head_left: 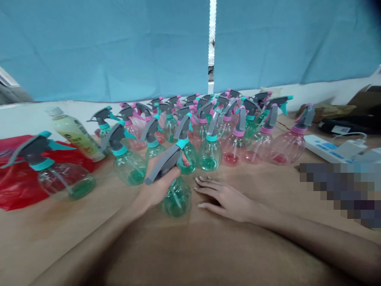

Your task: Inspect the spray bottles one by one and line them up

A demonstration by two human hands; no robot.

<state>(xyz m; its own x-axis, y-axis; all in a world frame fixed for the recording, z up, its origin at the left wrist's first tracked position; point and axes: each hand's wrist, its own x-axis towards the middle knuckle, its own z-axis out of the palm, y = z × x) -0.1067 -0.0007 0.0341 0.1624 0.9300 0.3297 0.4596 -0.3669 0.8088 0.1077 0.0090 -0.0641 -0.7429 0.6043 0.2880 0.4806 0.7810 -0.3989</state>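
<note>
My left hand point(157, 180) is wrapped round the neck of a green spray bottle point(176, 197) with a grey trigger and teal collar, standing on the brown table point(190, 246). Just right of that bottle, my right hand point(224, 196) lies flat on the table with fingers stretched out, holding nothing. Behind both hands stands a crowd of several green spray bottles point(210, 153) and pink spray bottles point(233, 149) with grey triggers.
A lone green spray bottle point(64, 178) sits at the left on a red plastic bag point(12, 190). A yellow-labelled bottle point(76, 133) leans behind it. A white power strip point(326, 149) and dark bags lie at the right. Blue cloth hangs behind.
</note>
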